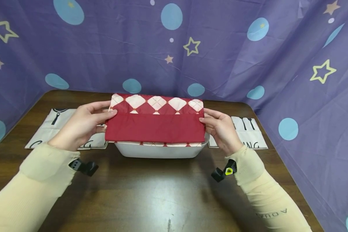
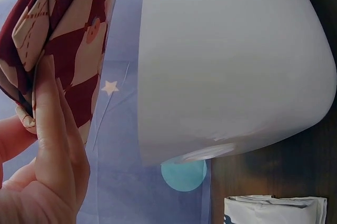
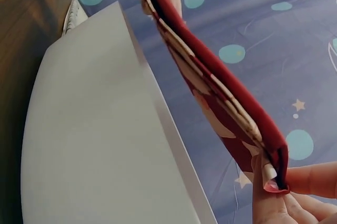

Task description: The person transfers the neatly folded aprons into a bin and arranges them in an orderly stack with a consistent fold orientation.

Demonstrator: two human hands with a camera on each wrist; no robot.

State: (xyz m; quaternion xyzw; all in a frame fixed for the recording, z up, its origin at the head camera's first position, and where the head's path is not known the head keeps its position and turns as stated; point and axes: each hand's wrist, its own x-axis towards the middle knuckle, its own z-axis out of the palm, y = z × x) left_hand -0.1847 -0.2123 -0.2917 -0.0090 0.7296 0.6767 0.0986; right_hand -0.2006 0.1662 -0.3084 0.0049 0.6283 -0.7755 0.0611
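A folded red cloth (image 1: pixel 156 127) with a band of white diamonds along its far part is held up by both hands above a white bin (image 1: pixel 162 152). My left hand (image 1: pixel 85 120) pinches its left end, thumb on top and fingers beneath. At the opposite end my right hand (image 1: pixel 220 127) grips it the same way. In the left wrist view the patterned layers of the cloth (image 2: pixel 76 50) hang beside the bin wall (image 2: pixel 226 66). The right wrist view shows the folded cloth (image 3: pixel 221 92) edge-on, stretched between the hands and apart from the bin rim (image 3: pixel 163 113).
Folded white cloths with black print lie on the brown table (image 1: pixel 150 190) at both sides of the bin: one on the left (image 1: pixel 43 133), one on the right (image 1: pixel 255 130). A purple curtain (image 1: pixel 127 42) with stars and blue dots hangs behind the table.
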